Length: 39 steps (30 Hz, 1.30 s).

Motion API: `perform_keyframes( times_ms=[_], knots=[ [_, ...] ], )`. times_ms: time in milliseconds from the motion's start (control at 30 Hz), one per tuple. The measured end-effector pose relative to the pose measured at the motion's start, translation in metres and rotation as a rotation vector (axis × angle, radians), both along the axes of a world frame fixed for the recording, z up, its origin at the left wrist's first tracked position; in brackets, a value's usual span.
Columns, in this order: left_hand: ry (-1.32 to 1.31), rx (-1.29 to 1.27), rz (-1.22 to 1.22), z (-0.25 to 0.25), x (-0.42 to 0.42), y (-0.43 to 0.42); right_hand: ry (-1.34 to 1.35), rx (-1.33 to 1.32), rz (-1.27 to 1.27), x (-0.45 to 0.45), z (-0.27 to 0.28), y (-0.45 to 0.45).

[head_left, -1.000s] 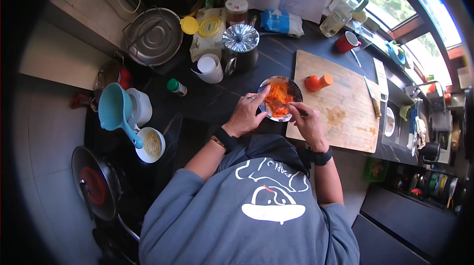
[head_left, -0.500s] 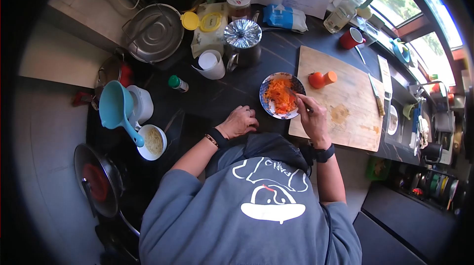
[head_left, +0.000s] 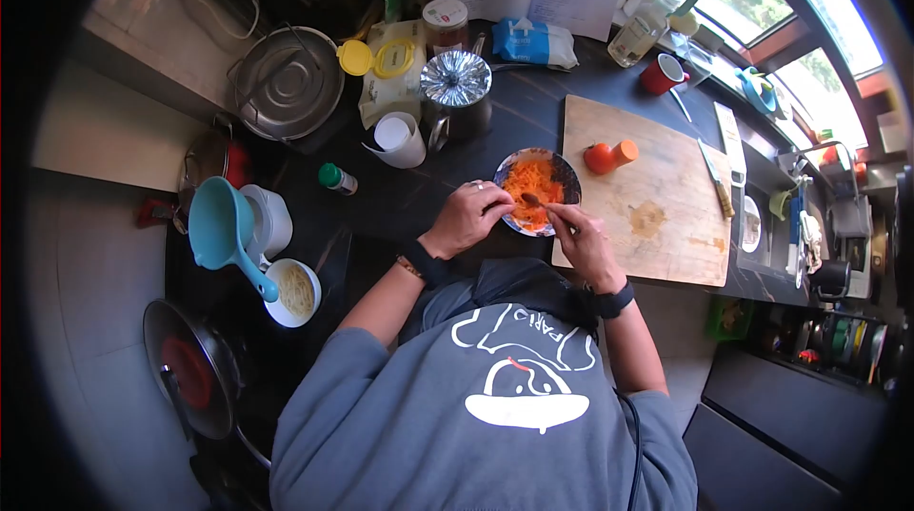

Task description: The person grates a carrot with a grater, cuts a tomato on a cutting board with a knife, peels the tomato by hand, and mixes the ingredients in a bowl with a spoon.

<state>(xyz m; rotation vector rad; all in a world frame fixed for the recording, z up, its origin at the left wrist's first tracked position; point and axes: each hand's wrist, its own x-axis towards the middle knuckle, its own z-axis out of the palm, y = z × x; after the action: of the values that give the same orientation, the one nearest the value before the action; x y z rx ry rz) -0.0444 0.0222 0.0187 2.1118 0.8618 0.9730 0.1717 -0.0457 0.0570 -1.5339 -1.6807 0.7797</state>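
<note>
Shredded carrot (head_left: 526,174) fills a blue-and-white patterned bowl (head_left: 571,189) on the dark counter. My right hand (head_left: 583,242) is closed around the handle of a spoon (head_left: 531,199), whose dark head lies over the carrot. At the bowl's left rim is my left hand (head_left: 468,216), its thumb and fingers pinched together near the spoon head. Whatever sits in that pinch is too small to make out. Just right of the bowl, a tomato (head_left: 600,159) and an orange-capped piece or carrot stub (head_left: 625,151) rest on the wooden cutting board (head_left: 657,182).
A knife (head_left: 716,178) lies along the board's right side. Behind the bowl stand a foil-topped metal pot (head_left: 457,82) and a white cup (head_left: 400,141). To the left are a green-capped jar (head_left: 337,179), a blue ladle-like strainer (head_left: 221,225), a white bowl (head_left: 293,292) and a frying pan (head_left: 190,368).
My left hand has moved up and right from the counter edge to the bowl and closed into a pinch. My right hand has shifted slightly left and down, turning the spoon leftward.
</note>
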Motion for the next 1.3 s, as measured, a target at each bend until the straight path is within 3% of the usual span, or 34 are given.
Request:
perform_keyframes(
  times_ms=[33,167,300,433,567,633,800,900,933,1067,1200,1300],
  knots=[
    [0.026,0.075,-0.005,-0.003,0.006,0.005,-0.051,0.084,-0.02,0.001,-0.001,0.004],
    [0.253,0.157,-0.033,0.007,0.015,0.009,-0.009,0.018,-0.167,0.017,0.014,0.007],
    [0.191,0.103,0.024,-0.005,0.015,0.017,-0.075,-0.008,-0.256,0.02,0.006,0.002],
    [0.145,0.029,0.157,-0.008,0.021,0.02,0.037,-0.19,-0.026,0.01,0.007,0.011],
    [0.19,-0.005,0.11,-0.015,0.018,0.028,0.062,-0.117,-0.07,0.027,0.02,0.023],
    [0.257,0.061,-0.001,-0.011,0.018,0.03,-0.069,0.094,-0.059,0.029,0.019,0.036],
    [0.23,0.053,0.034,-0.011,0.018,0.03,-0.083,-0.036,0.168,0.02,0.014,0.032],
    [0.164,-0.039,0.078,-0.008,0.015,0.03,0.032,-0.081,0.055,0.029,0.023,0.03],
    [0.159,-0.08,0.144,-0.01,0.015,0.029,-0.051,0.065,0.033,0.029,0.022,0.034],
    [0.258,-0.047,0.209,-0.026,0.013,0.029,-0.045,0.182,0.168,0.011,-0.002,0.048],
    [0.24,-0.046,0.209,-0.025,0.015,0.029,-0.182,0.113,0.446,0.007,0.016,0.032],
    [0.235,-0.026,0.234,-0.025,0.017,0.028,-0.2,0.065,0.401,0.015,0.039,0.02]
  ],
)
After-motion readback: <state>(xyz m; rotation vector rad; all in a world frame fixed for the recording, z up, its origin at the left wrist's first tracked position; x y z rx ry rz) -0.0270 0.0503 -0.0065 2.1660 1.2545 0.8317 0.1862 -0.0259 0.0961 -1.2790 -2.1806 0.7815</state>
